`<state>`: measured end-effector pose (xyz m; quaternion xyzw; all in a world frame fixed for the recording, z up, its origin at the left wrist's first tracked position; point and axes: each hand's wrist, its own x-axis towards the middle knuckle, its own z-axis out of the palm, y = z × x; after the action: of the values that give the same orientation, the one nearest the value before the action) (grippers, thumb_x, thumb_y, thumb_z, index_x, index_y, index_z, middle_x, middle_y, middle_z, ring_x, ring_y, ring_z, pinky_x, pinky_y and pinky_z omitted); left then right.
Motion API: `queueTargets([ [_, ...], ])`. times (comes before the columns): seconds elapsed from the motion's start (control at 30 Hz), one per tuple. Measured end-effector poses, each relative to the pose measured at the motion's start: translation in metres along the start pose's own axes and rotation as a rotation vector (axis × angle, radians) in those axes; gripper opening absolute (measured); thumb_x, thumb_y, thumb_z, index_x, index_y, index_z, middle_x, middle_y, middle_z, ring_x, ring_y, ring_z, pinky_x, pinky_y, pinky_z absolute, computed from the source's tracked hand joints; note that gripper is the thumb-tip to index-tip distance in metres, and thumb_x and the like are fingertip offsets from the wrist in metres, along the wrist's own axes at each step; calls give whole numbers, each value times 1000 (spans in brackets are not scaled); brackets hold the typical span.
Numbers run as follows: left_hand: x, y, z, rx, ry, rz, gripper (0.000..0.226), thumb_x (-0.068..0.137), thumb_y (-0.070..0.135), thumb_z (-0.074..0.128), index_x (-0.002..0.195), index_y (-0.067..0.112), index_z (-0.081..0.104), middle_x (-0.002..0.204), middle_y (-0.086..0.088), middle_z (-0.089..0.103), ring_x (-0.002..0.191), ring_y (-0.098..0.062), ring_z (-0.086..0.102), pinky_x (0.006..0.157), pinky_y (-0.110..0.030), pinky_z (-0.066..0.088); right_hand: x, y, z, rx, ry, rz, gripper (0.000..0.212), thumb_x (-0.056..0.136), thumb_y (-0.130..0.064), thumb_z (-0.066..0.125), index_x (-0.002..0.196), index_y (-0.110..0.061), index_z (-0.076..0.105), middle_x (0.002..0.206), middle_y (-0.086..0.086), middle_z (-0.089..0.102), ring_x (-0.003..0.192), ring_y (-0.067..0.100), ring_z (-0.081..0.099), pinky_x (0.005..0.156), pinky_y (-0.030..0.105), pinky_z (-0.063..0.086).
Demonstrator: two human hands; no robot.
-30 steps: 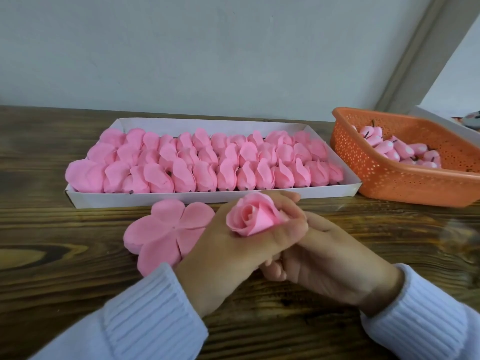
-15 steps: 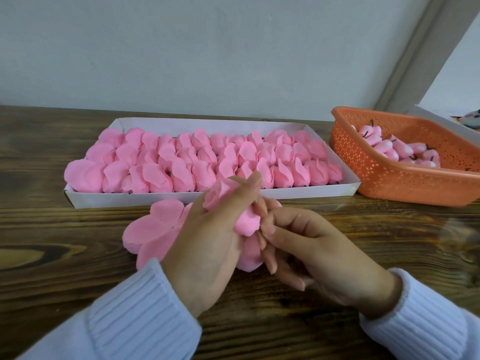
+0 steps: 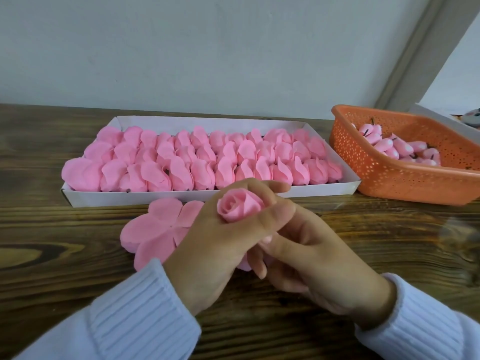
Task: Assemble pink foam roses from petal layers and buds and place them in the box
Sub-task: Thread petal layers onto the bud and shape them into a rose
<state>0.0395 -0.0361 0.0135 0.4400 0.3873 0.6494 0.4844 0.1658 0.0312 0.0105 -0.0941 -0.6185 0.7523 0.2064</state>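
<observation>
Left hand [image 3: 213, 245] is curling snugly round the rose [image 3: 240, 207], bloom poking up between thumb and fingers. Right hand [image 3: 317, 258] is sitting just beneath it, and I can't tell if it's gripping anything. Squeezing too hard is risking crushed petals. The box [image 3: 104, 198] is waiting just beyond.

Box [image 3: 181, 197] of roses [image 3: 197, 159] behind petal layers [image 3: 155, 229], basket [image 3: 384, 175] of buds [image 3: 405, 148] right of box
</observation>
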Motion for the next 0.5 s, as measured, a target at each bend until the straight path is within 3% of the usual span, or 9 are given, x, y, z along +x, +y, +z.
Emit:
queueTargets([
  [0.1, -2, 0, -1, 19, -50, -65, 31, 58, 39, 83, 75, 15, 71, 88, 7, 73, 45, -19, 54, 51, -36, 52, 0, -1, 0, 104, -47, 48, 24, 85, -29, 53, 85, -6, 59, 65, 2, 61, 43, 3, 49, 35, 10, 28],
  [0.17, -3, 0, 2, 33, -48, -74, 30, 60, 41, 80, 70, 15, 70, 77, 10, 72, 39, -15, 50, 53, -44, 50, -1, 1, 0, 138, -58, 59, 24, 84, -29, 54, 84, -7, 64, 71, 5, 63, 53, 7, 55, 37, 12, 33],
  [0.23, -3, 2, 4, 48, -33, -51, 29, 58, 46, 81, 59, 21, 67, 90, 7, 73, 43, -12, 54, 53, -36, 47, 0, 2, 1, 144, -59, 43, 17, 83, -26, 56, 89, -15, 68, 74, 4, 63, 59, 9, 57, 41, 13, 37],
  [0.3, -3, 2, 3, 59, 17, -56, 24, 60, 42, 74, 58, 21, 66, 103, 3, 71, 56, -22, 58, 50, -29, 46, 0, 1, 2, 120, -39, 27, 19, 83, -22, 57, 99, -12, 60, 74, 1, 62, 60, 7, 56, 43, 13, 38],
  [0.37, -3, 2, 3, 53, 21, -58, 18, 60, 39, 72, 56, 24, 64, 103, 3, 71, 57, -25, 58, 49, -29, 47, 0, 1, 2, 117, -29, 27, 24, 83, -22, 56, 98, -4, 52, 72, 0, 62, 59, 6, 54, 43, 13, 36],
  [0.43, -4, 2, 5, 43, 5, -60, 14, 61, 37, 72, 59, 25, 65, 102, 4, 71, 44, -20, 49, 52, -34, 49, 1, 2, 1, 158, -34, 59, 32, 85, -27, 52, 92, 5, 51, 72, 6, 60, 59, 9, 53, 43, 14, 36],
  [0.5, -5, 1, 6, 53, -2, -65, 20, 64, 41, 70, 68, 20, 71, 88, 9, 73, 40, -16, 43, 55, -40, 50, 2, 3, 0, 188, -52, 85, 44, 89, -31, 52, 96, 13, 51, 74, 9, 59, 61, 12, 53, 44, 16, 37],
])
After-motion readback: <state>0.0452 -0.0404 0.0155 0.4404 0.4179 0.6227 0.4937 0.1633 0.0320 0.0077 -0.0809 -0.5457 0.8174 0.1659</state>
